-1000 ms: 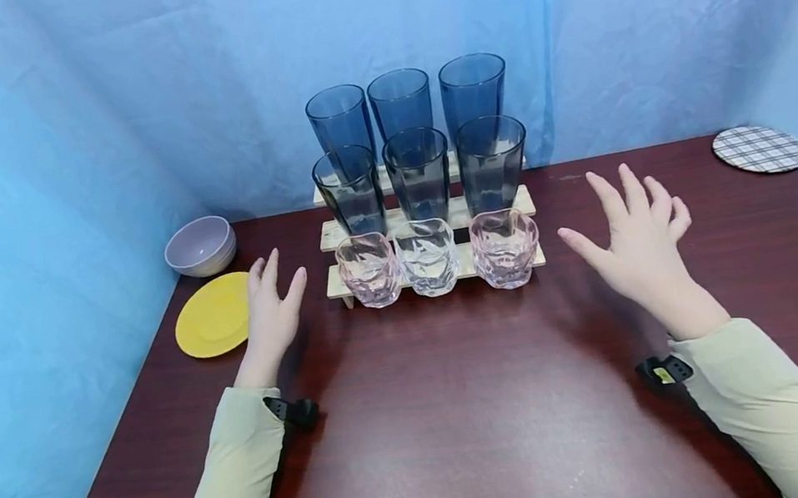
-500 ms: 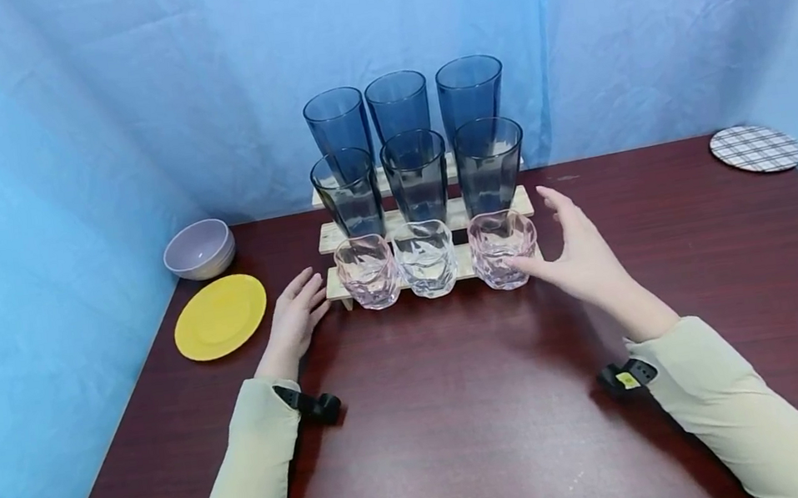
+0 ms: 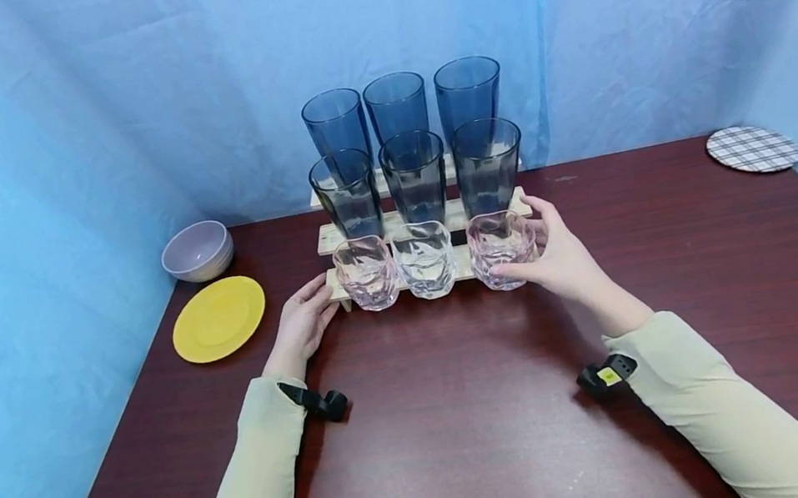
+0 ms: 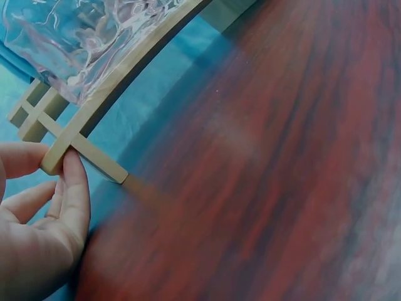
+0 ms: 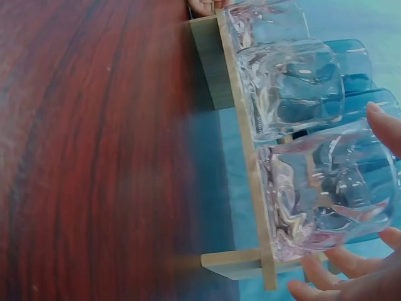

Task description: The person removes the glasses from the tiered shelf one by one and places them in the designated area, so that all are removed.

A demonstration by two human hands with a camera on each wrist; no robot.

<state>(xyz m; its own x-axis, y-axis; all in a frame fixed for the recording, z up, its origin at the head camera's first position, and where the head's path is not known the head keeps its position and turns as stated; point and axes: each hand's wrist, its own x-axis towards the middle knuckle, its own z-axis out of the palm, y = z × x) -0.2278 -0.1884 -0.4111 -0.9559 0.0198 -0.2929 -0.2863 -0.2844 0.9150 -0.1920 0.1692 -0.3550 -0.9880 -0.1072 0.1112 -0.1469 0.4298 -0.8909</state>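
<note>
A three-tier wooden rack (image 3: pixel 463 266) stands toward the back of the table. My left hand (image 3: pixel 303 322) pinches the left end of its lowest board, thumb above and fingers below in the left wrist view. At the other end, my right hand (image 3: pixel 568 256) curls around a pinkish glass tumbler (image 5: pixel 332 188), thumb on its near side and fingers on its right. The tumbler sits on the lowest board. Beside it stand a clear tumbler (image 3: pixel 425 258) and another pinkish tumbler (image 3: pixel 366 273). Tall grey glasses (image 3: pixel 415 184) fill the middle tier, with tall blue glasses (image 3: pixel 469 88) behind.
A yellow plate (image 3: pixel 219 319) lies left of the rack, and a lilac bowl (image 3: pixel 198 252) stands behind it. At the back right lies a checked round mat (image 3: pixel 753 148). Blue curtains (image 3: pixel 231 69) close off the back and sides of the dark red table (image 3: pixel 460 426).
Both hands have come inward to the rack. My left hand has taken hold of the lowest board's left end, and my right hand has closed around the right tumbler.
</note>
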